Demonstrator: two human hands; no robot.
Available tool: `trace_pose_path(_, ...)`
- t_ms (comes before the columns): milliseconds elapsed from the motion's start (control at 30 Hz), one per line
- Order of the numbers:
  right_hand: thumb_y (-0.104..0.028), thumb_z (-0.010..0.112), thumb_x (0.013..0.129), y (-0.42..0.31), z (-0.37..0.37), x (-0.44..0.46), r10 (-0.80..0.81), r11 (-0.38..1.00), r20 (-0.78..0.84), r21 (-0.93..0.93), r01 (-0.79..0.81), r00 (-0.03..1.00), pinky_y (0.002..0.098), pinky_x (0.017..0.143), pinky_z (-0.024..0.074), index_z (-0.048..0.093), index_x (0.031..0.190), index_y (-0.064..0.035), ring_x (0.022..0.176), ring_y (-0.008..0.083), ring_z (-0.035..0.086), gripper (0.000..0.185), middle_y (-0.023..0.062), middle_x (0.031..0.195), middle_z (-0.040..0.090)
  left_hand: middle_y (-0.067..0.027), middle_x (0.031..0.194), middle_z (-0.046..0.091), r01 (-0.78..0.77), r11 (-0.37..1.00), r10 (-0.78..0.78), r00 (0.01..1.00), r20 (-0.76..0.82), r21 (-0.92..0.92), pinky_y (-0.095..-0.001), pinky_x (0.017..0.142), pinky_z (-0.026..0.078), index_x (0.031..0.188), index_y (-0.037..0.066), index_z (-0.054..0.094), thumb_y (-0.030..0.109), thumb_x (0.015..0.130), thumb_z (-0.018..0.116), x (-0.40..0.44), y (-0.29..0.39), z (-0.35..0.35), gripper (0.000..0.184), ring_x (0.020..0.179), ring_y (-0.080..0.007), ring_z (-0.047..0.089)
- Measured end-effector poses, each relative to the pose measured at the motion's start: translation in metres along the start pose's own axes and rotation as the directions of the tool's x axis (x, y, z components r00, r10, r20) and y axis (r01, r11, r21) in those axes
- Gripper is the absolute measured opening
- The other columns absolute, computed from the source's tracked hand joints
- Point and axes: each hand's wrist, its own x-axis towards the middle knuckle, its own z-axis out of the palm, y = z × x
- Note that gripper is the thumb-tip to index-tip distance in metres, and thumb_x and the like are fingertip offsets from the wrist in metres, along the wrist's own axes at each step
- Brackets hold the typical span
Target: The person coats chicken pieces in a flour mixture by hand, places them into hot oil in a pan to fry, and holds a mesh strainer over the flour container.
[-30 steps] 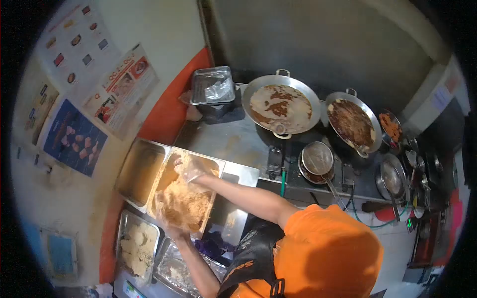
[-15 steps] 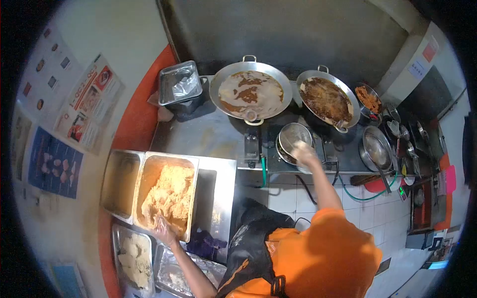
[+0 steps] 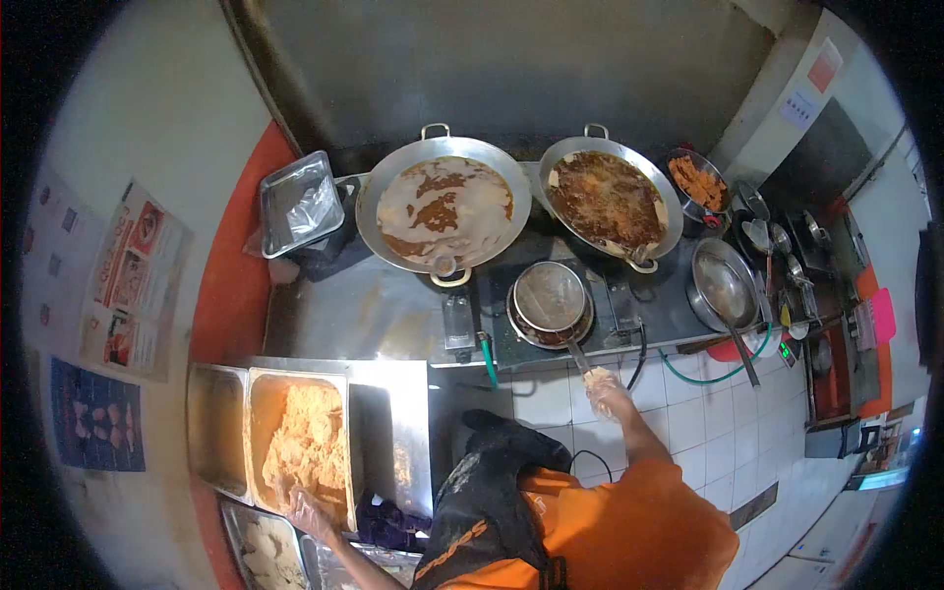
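My right hand (image 3: 609,394), in a flour-dusted clear glove, is closed round the handle of a round mesh strainer (image 3: 550,297), which rests on a pot (image 3: 525,330) at the counter's front. At the lower left, my left hand (image 3: 309,513), gloved too, lies at the front edge of a metal tray (image 3: 351,433) heaped with orange-tinted breading (image 3: 305,438). Its fingertips meet the breading and are blurred, so I cannot make out whether they hold anything.
Two wide woks of bubbling oil (image 3: 433,211) (image 3: 607,204) stand at the back. A bowl of fried food (image 3: 696,185) and a metal basin (image 3: 725,282) are at the right. A foil-lined tray (image 3: 301,204) sits back left; a pale-flour tray (image 3: 267,553) is at lower left.
My right hand has left the breading tray and moved right to the strainer's handle. My left hand has stayed at the breading. The view has swung to the right.
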Motion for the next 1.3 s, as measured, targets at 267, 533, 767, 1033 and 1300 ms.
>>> trace_pose_path(267, -0.026, 0.064, 0.096, -0.216, 0.02, -0.02, 0.506, 0.6, -0.002, 0.719, -0.35, 0.863, 0.0223, 0.052, 0.0402, 0.065, 0.097, -0.01, 0.063, 0.0058, 0.051, 0.016, -0.007, 0.072, 0.053, -0.0182, 0.125, 0.064, -0.096, 0.981, 0.036, 0.942, -0.333, -0.166, -0.0348, 0.09, 0.051, 0.123, -0.011, 0.059, 0.019, 0.096, 0.068, -0.018, 0.035, 0.027, 0.042, 0.105, -0.0222, 0.062)
trace_pose_path(533, -0.016, 0.064, 0.083, -0.27, -0.063, 0.101, -0.051, 0.747, -0.085, -0.665, -0.018, 0.995, 0.0398, 0.065, 0.049, 0.069, 0.088, -0.0029, 0.072, 0.0268, 0.061, 0.015, 0.0163, 0.077, 0.065, -0.0178, 0.123, 0.066, -0.162, 0.977, 0.204, 0.9, -0.385, 0.138, -0.0374, 0.099, 0.046, 0.115, -0.005, 0.067, 0.016, 0.089, 0.067, -0.023, 0.088, 0.032, 0.033, 0.114, -0.03, 0.062)
trace_pose_path(767, -0.02, 0.069, 0.083, -0.231, -0.135, 0.069, -0.002, 0.785, 0.045, -0.619, 0.03, 0.999, 0.0421, 0.073, 0.0507, 0.067, 0.093, -0.0038, 0.079, 0.029, 0.065, 0.02, 0.0139, 0.087, 0.068, -0.0154, 0.126, 0.065, -0.074, 0.991, 0.015, 0.885, -0.466, -0.109, -0.0338, 0.099, 0.048, 0.124, -0.005, 0.061, 0.012, 0.09, 0.07, -0.031, 0.093, 0.038, 0.039, 0.113, -0.0247, 0.063)
trace_pose_path(1033, -0.017, 0.06, 0.085, -0.413, -0.14, 0.012, 0.377, 0.696, -0.175, -0.594, -0.403, 0.91, 0.0438, 0.068, 0.0495, 0.068, 0.087, -0.0038, 0.083, 0.0362, 0.065, 0.016, 0.0199, 0.084, 0.067, -0.0131, 0.12, 0.066, -0.059, 0.998, 0.062, 0.897, -0.437, 0.021, -0.0306, 0.09, 0.052, 0.127, -0.004, 0.059, 0.005, 0.089, 0.067, -0.027, 0.082, 0.036, 0.04, 0.102, -0.0203, 0.066)
trace_pose_path(1300, -0.013, 0.058, 0.081, -0.382, -0.099, 0.194, -0.126, 0.698, -0.29, -0.705, -0.122, 0.949, 0.0535, 0.076, 0.0482, 0.058, 0.09, 0.0007, 0.088, 0.0478, 0.062, 0.016, 0.0285, 0.091, 0.064, -0.0129, 0.113, 0.07, -0.056, 0.984, 0.128, 0.886, -0.446, 0.171, -0.0321, 0.091, 0.053, 0.118, -0.002, 0.062, 0.012, 0.087, 0.071, -0.021, 0.063, 0.033, 0.035, 0.103, -0.0217, 0.068)
